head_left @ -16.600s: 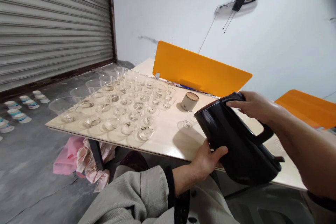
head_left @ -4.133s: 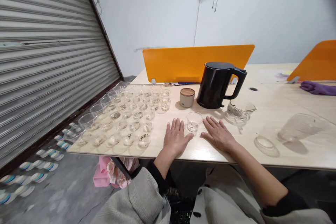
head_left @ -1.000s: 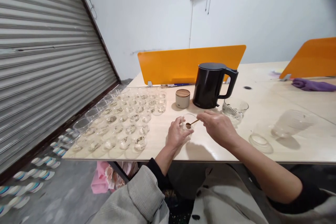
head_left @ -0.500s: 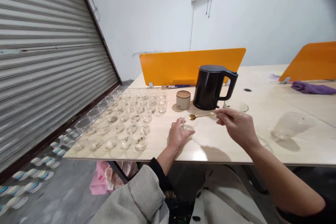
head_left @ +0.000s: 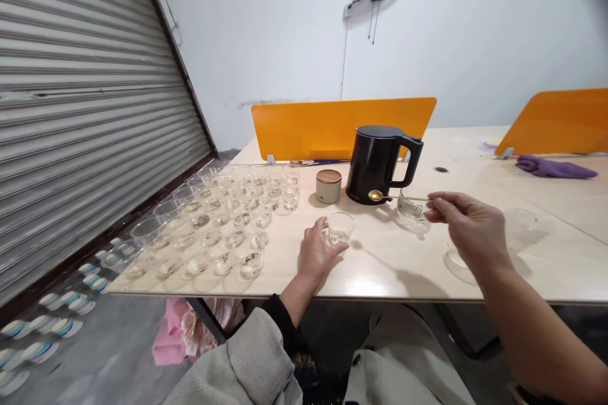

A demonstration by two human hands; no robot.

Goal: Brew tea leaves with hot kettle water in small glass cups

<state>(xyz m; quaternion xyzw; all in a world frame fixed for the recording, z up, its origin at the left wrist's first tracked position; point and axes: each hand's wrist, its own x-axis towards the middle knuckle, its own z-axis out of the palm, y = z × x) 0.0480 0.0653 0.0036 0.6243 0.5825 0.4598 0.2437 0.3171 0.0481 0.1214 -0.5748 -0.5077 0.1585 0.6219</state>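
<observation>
My left hand [head_left: 319, 252] is wrapped round a small clear cup [head_left: 340, 228] standing on the table. A gold spoon [head_left: 376, 195] is pinched by its handle in my right hand [head_left: 468, 224], its bowl pointing left in front of the kettle. Just below the spoon handle sits a ribbed glass bowl [head_left: 411, 210]. Behind the cup stands a beige canister [head_left: 328, 188] with a wooden lid. To its right is a black electric kettle [head_left: 375, 164]. Many clear cups [head_left: 251, 264] with dark bits in them cover the table's left side.
Orange dividers [head_left: 342, 130] run along the back of the table [head_left: 370, 278]. Near my right wrist lie a round glass lid or dish [head_left: 460, 264] and a stack of clear cups [head_left: 527, 228]. A purple cloth [head_left: 555, 166] lies far right; lidded tubs [head_left: 66, 326] are on the floor.
My right hand has moved right with the spoon, away from the cup and toward the ribbed glass bowl. My left hand still holds the cup. The view has shifted slightly.
</observation>
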